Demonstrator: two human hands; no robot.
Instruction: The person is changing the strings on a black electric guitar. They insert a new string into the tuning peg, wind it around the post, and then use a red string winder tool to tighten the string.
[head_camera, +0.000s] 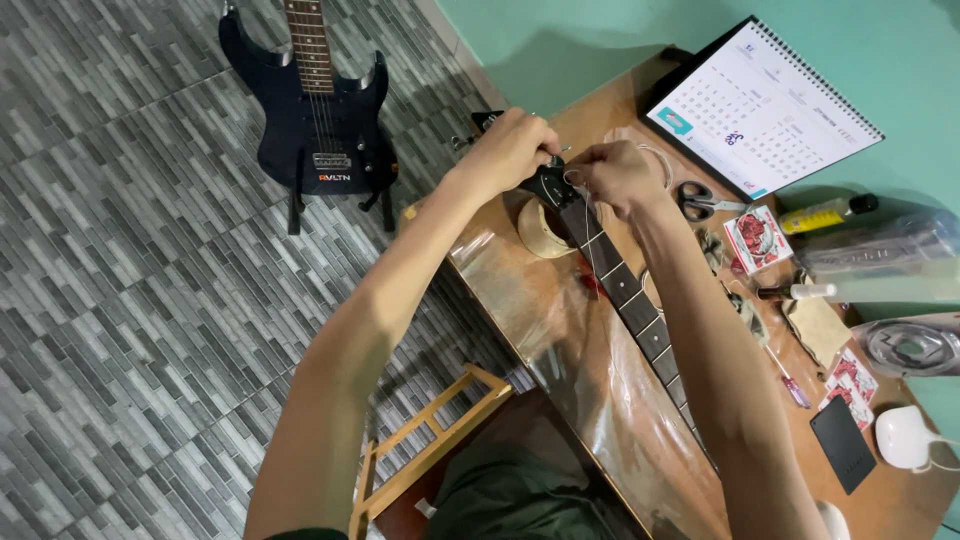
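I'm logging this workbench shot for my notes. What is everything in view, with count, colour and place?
guitar neck: one, dark fretboard, lying on the table, headstock under both hands
guitar string: one, pale, looped by the right hand
tape roll: one, cream, under the headstock
electric guitar: one, dark blue, on a stand on the floor
calendar: one, white, spiral-bound, at the wall
scissors: one pair, black handles, beside the calendar
string packets: red and white, right of the neck
bottle: one, yellow, black cap
stool: one, wooden, on the floor
table: one, brown, plastic-covered
left hand: on the headstock
right hand: fingers pinching the string
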